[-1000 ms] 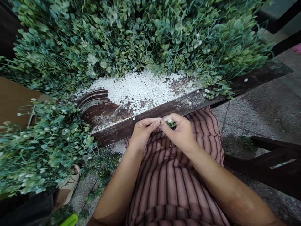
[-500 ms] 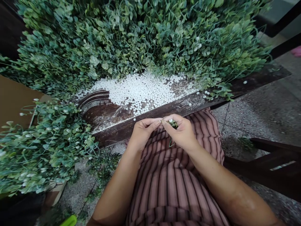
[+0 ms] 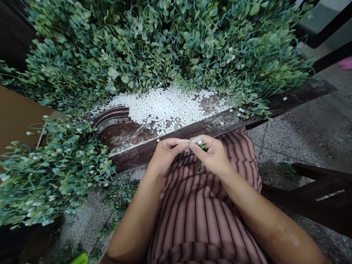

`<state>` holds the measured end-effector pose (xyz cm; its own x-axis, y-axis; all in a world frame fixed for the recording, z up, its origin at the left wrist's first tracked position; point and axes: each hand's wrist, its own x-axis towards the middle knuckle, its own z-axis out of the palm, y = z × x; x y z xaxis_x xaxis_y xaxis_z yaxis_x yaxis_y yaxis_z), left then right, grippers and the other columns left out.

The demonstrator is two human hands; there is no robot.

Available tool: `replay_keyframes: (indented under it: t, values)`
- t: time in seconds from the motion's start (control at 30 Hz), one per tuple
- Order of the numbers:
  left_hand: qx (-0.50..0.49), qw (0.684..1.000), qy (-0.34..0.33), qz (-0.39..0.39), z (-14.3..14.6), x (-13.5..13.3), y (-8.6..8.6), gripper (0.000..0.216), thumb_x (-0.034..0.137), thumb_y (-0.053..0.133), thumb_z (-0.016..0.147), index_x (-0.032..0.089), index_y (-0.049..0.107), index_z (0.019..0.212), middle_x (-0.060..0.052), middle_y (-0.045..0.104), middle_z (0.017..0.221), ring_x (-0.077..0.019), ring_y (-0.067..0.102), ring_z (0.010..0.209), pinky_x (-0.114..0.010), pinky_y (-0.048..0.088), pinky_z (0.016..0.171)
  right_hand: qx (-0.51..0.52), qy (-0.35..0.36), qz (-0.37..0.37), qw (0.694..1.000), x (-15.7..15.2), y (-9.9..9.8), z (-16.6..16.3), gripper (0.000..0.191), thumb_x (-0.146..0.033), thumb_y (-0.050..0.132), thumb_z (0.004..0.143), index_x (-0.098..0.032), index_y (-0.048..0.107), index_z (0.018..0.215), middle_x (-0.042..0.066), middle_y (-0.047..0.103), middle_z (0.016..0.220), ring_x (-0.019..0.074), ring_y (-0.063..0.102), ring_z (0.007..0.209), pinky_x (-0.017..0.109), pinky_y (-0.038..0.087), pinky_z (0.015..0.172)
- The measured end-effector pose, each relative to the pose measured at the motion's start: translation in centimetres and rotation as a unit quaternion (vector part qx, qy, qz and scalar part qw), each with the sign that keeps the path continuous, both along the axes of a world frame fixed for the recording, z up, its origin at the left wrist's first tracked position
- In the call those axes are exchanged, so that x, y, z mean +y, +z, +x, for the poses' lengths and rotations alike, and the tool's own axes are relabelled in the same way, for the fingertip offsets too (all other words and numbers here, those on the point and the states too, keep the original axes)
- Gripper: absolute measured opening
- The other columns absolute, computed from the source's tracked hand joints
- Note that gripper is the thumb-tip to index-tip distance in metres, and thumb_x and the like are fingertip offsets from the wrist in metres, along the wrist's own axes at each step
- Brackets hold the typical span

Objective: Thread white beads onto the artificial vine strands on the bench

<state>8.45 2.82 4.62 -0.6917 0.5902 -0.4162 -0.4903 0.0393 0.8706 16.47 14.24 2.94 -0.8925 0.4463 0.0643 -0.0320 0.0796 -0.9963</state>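
Note:
My right hand (image 3: 213,154) is closed around a small artificial green sprig (image 3: 202,146); a white bead shows among its leaves, and a thin green stem hangs below the palm. Thumb and forefinger of my left hand (image 3: 169,152) are pinched together, their tips meeting those of the right hand. Whatever lies between the left fingertips is too small to make out. Both hands are above my striped lap, close to the near edge of a dark wooden surface (image 3: 132,157). A heap of small white beads (image 3: 165,108) lies on that surface just beyond the hands.
A large mass of artificial greenery (image 3: 165,44) covers the far side of the wooden surface. White-tipped sprigs (image 3: 63,161) are piled at left, beside a brown cardboard-like panel (image 3: 19,113). Loose greenery (image 3: 121,194) lies on the speckled floor. Dark wooden furniture (image 3: 324,194) stands at right.
The hands keep the same fingertip-to-fingertip pinch, with only a tiny shift of the fingers. The view has moved slightly; the bead heap and greenery look unchanged.

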Motion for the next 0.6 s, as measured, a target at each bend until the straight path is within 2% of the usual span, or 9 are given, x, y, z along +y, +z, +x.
replay_keyframes:
  t: [0.13,0.4,0.6]
  values:
    - [-0.030,0.999,-0.002,0.023,-0.10,0.00,-0.23,0.024,0.030,0.080,0.052,0.017,0.072,0.069,-0.001,0.067,0.062,-0.0079,0.058,0.058,-0.020,0.047,0.062,0.015,0.025,-0.046,0.999,0.32,0.18,0.01,0.017,-0.032,0.060,0.077,-0.017,0.059,0.069,0.001,0.063,0.066,0.0142,0.059,0.067,0.027,0.047,0.068]
    - [-0.043,0.999,0.006,0.000,0.01,-0.29,-0.16,0.024,0.030,0.081,0.050,0.017,0.069,0.065,0.000,0.066,0.060,-0.0081,0.059,0.056,-0.019,0.047,0.056,0.006,0.012,-0.009,1.000,0.16,0.28,-0.03,0.011,-0.027,0.058,0.074,-0.018,0.059,0.069,0.001,0.064,0.067,0.0141,0.057,0.066,0.027,0.047,0.065]
    - [-0.021,0.999,-0.022,-0.018,-0.30,-0.39,0.40,0.023,0.030,0.081,0.051,0.015,0.068,0.063,-0.001,0.066,0.058,-0.0090,0.059,0.055,-0.020,0.049,0.056,-0.011,0.017,0.018,1.000,0.27,0.83,-0.09,0.008,-0.023,0.057,0.072,-0.018,0.058,0.065,0.000,0.061,0.064,0.0129,0.055,0.062,0.025,0.045,0.060]
